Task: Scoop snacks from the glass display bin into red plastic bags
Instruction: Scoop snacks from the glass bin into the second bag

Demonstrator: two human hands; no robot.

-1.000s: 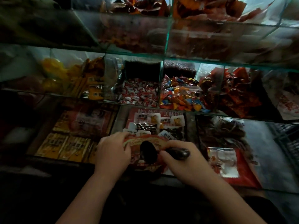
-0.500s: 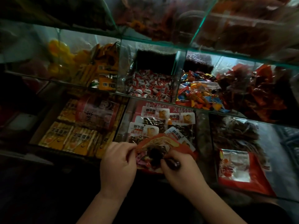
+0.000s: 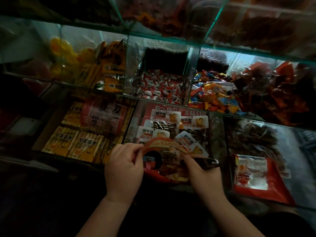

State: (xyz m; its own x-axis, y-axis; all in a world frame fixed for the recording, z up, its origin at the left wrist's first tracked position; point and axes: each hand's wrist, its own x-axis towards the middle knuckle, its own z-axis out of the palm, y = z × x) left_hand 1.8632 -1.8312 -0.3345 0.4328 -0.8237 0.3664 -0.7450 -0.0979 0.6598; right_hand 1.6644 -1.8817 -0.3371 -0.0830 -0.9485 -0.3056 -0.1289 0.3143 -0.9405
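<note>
A person's left hand [image 3: 124,166] pinches the rim of a red plastic bag [image 3: 164,177], holding it open between both hands. The right hand [image 3: 203,175] grips the dark handle of a scoop [image 3: 209,163], whose bowl sits inside the bag among snacks [image 3: 168,155]. A second red bag [image 3: 263,189] lies just right of the right hand. A glass display bin [image 3: 193,77] of wrapped sweets stands beyond both hands.

Left grip [image 3: 124,166] is pinching the red bag [image 3: 162,177] rim; right grip [image 3: 203,175] is clasping the scoop [image 3: 209,163] handle, forearms converging.
</note>
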